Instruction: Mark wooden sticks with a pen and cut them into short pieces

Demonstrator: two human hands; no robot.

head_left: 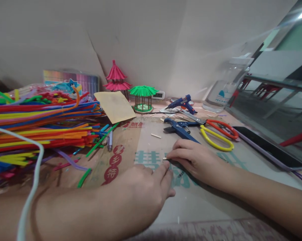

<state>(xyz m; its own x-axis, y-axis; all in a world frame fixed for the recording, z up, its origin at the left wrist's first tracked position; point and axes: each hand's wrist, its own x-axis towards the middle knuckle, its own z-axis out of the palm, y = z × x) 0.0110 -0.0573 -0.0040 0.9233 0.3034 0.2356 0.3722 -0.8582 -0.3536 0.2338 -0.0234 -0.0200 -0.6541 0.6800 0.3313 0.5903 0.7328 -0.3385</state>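
A short pale wooden stick (164,158) shows its end at the fingertips of my right hand (191,157), whose fingers are pinched together around it. My left hand (151,182) lies just below and to the left, its index fingertip close against the same stick. The left fingers are stretched forward, and the thumb sits apart beneath them. Another small stick (156,136) lies loose on the printed cardboard (151,147) beyond both hands. Blue-handled cutters (182,129) rest just past my right hand, beside scissors (217,134) with orange and yellow grips.
Bundles of coloured pipe cleaners (40,117) fill the left side, crossed by a white cable (38,174). Behind stand a red pagoda model (115,78), a green-roofed pavilion (143,97), a blue glue gun (182,103) and a clear bottle (222,87). A phone (269,147) lies right.
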